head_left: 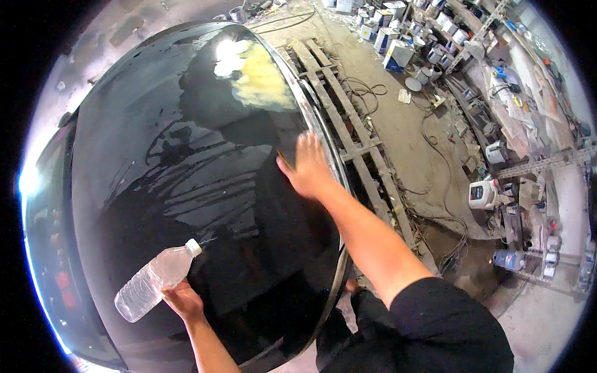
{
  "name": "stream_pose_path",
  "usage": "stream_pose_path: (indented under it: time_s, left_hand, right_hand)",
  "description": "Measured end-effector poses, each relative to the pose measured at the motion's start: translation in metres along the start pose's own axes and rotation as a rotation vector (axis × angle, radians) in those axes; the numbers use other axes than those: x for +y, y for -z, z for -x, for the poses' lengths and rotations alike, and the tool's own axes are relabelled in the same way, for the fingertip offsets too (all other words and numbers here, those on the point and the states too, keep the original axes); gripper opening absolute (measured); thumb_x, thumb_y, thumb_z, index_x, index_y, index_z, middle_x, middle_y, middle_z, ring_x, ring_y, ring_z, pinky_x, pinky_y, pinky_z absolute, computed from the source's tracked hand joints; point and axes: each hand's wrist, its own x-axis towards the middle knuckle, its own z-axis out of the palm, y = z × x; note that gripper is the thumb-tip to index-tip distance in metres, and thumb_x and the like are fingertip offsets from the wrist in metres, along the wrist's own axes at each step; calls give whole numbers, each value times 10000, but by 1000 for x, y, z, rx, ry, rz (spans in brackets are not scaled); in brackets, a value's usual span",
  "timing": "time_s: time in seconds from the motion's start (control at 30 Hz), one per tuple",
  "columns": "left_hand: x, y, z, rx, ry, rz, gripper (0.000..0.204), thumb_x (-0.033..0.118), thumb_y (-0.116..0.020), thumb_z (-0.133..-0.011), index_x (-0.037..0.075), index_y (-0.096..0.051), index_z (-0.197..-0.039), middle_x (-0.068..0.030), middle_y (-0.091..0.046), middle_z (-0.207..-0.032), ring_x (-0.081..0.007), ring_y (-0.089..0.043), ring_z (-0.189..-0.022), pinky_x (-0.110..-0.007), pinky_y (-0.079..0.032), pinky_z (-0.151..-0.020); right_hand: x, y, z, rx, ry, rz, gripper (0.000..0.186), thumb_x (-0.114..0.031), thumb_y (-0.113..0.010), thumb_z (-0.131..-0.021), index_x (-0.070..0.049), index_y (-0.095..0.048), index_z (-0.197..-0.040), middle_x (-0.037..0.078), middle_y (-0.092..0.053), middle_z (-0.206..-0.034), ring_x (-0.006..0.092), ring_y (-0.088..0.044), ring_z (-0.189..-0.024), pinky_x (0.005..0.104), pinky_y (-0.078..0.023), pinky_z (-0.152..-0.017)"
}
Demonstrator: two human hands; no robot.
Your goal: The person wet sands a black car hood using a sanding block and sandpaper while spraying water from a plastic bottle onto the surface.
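Observation:
A large black car panel (137,186) fills the middle, wet with dark streaks, with a cream-yellow patch (261,81) near its upper right. My left hand (181,298) grips a clear plastic bottle (147,286), tilted with its white cap toward the panel; a thin trickle shows beside the cap. My right hand (305,165) lies on the panel by its right edge, fingers over a thin brown piece (281,158), perhaps an abrasive sheet, mostly hidden under the palm.
Along the panel's right runs a slatted wooden pallet (323,87) on a dusty floor (423,155) with loose hoses (367,90). Shelves with several cans (398,53) and a white jug (482,193) line the right side. Car glass (46,230) is at far left.

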Motion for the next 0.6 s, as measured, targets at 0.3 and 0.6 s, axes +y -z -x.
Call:
stream_pose_path:
  time_s: [0.3, 0.6]
  left_hand:
    - [11, 18, 8, 66, 4, -57, 972, 682, -675, -774, -14, -397, -1392, -158, -481, -1389, -311, -469, -1295, -472, -353, -1120]
    - [4, 4, 6, 63, 5, -61, 957, 673, -677, -781, -26, -410, -1378, -159, -499, -1362, -306, -486, -1275, -477, -356, -1115]
  right_hand:
    - [-46, 4, 107, -185, 379, -86, 944, -607, -468, -928, 154, -243, -1441, 362, -173, -1529, 479, -96, -1463, 519, -77, -1202]
    - [-71, -17, -15, -38, 362, 123, 934, -647, -313, -949, 136, -250, -1453, 324, -186, -1550, 430, -145, -1470, 502, -79, -1206]
